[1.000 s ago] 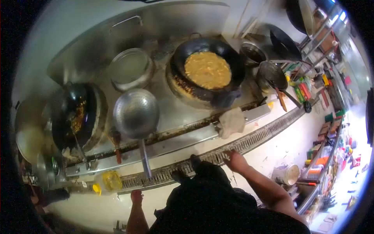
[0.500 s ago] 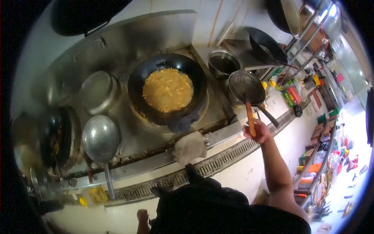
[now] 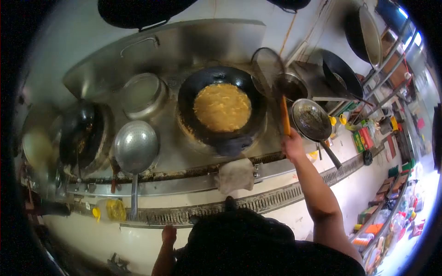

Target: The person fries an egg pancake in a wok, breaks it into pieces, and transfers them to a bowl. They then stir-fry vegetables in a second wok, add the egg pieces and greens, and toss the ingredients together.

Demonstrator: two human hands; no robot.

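Observation:
My right hand (image 3: pixel 293 145) is closed round the wooden handle of a mesh skimmer (image 3: pixel 286 117). The skimmer's round, dark-rimmed head is raised between the wok and a metal pot (image 3: pixel 291 94). In the black wok (image 3: pixel 184 103) on the stove lies a bubbling yellow-brown liquid with pale pieces (image 3: pixel 222 108). Just below my right hand's reach, a second round strainer or pan (image 3: pixel 312 120) with a dark handle rests on the right side. My left hand (image 3: pixel 169 235) hangs low near my body, curled, with nothing visible in it.
A perforated ladle (image 3: pixel 135 146) lies on the stove, left of the wok. Beyond it are a lidded pot (image 3: pixel 142 95) and another wok (image 3: pixel 78 135). A folded cloth (image 3: pixel 235 175) hangs on the front edge above the floor grate (image 3: pixel 271 191). Shelves with goods stand at right.
My right hand has lifted the skimmer off the strainer or pan at right and moved it up and left toward the wok. My view has shifted, so the stove appears further right.

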